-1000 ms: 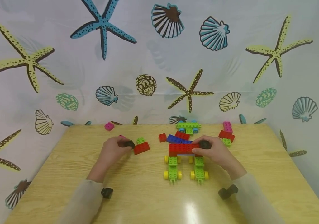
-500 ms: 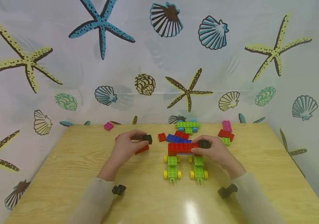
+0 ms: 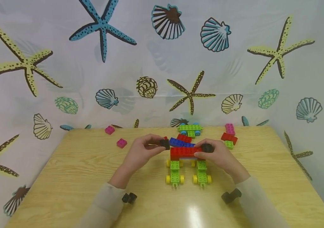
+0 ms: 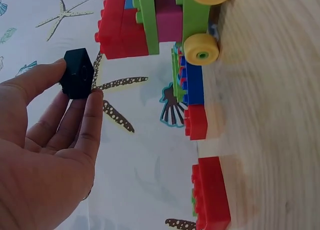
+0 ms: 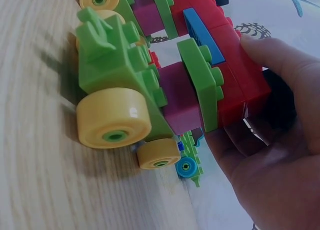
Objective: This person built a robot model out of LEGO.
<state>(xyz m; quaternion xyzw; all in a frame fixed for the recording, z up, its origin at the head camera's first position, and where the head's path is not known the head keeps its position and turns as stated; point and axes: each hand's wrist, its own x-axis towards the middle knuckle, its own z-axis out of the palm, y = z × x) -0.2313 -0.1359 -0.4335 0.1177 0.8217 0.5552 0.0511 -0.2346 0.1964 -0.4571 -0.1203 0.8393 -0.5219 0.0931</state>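
Observation:
My left hand (image 3: 143,152) pinches a black toy block (image 4: 77,73) between thumb and fingertips, close to the left end of a brick-built model. That model has a red brick beam (image 3: 183,152) across two green wheeled bases (image 3: 174,172) with yellow wheels (image 5: 114,117). Purple bricks (image 5: 181,97) sit between the bases and the upper green pieces, and a blue plate (image 5: 204,35) shows under the beam. The beam's right end is held by my right hand (image 3: 219,153), thumb on its near side. Another black block (image 3: 207,147) lies at that end, partly hidden by the fingers.
Behind the model lie blue bricks (image 3: 177,141), a red brick (image 3: 184,138) and a green car with blue wheels (image 3: 190,128). Pink bricks (image 3: 121,143) are at the left. Pink, red and green bricks (image 3: 229,144) sit at the right. The left hand hides a red brick (image 4: 212,192) from the head view.
My left hand has carried the black block rightward from beside the red and green bricks to the model's left end. The right hand has stayed on the model's right end.

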